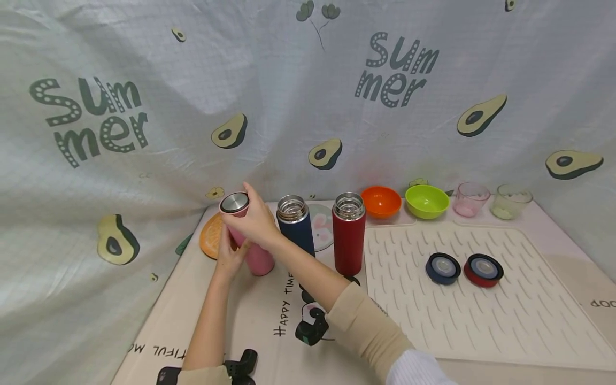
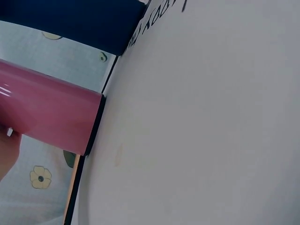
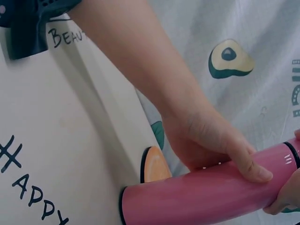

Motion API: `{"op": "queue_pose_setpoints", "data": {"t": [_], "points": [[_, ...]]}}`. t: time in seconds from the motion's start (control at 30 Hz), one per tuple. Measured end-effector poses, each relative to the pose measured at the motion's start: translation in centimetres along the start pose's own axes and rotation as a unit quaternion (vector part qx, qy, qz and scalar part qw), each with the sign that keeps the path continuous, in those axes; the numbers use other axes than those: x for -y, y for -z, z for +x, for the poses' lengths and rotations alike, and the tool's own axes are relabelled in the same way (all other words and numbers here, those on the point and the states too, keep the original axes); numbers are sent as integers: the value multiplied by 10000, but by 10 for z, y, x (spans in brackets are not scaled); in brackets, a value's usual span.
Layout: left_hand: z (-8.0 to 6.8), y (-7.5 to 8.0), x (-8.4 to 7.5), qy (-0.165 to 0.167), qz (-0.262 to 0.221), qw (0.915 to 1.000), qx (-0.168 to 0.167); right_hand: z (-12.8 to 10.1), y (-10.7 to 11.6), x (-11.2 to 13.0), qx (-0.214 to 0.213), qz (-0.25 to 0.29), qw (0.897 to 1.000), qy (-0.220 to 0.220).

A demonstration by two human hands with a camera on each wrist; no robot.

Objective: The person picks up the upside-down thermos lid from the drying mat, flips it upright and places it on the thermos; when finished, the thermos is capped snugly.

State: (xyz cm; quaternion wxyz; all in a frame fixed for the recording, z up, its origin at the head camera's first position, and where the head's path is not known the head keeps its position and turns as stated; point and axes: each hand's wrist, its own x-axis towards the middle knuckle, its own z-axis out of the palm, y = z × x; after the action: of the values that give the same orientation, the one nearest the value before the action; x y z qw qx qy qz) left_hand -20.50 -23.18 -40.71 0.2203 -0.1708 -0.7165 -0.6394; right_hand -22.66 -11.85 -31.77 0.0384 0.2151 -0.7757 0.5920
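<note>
A pink thermos [image 1: 260,260] with a silver-topped lid [image 1: 235,202] stands at the left of the table. My left hand [image 1: 232,255] grips its body; in the right wrist view the thumb lies across the pink side. My right hand [image 1: 255,218] holds the thermos at the lid, fingers wrapped around the top. Just right of it is a lidless navy thermos [image 1: 297,231], its steel mouth showing. Farther right stands a lidless red thermos [image 1: 348,240]. In the left wrist view, the pink thermos's lower body [image 2: 61,112] shows beside the navy one [image 2: 79,23].
A blue lid [image 1: 443,268] and a red lid [image 1: 483,270] lie on a ribbed cream mat [image 1: 462,321]. Along the back are an orange bowl [image 1: 381,202], a green bowl [image 1: 426,202], a pink glass [image 1: 470,200] and a clear glass [image 1: 511,202]. An orange round coaster [image 1: 209,238] lies behind the pink thermos.
</note>
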Motion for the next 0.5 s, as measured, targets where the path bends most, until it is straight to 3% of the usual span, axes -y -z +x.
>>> {"op": "queue_pose_setpoints", "data": {"t": [0.2,0.4,0.5], "points": [[-1,-1,-1,-119,-24,9999,9,-1,-1,-1,-313,-89,9994,124],[-2,0,-1,73,-64,9999,84,-1,4,1,129,520,9979,-366],[-2,0,-2,85,-44,9999,83,0,5,0,162,594,9976,-314]]}}
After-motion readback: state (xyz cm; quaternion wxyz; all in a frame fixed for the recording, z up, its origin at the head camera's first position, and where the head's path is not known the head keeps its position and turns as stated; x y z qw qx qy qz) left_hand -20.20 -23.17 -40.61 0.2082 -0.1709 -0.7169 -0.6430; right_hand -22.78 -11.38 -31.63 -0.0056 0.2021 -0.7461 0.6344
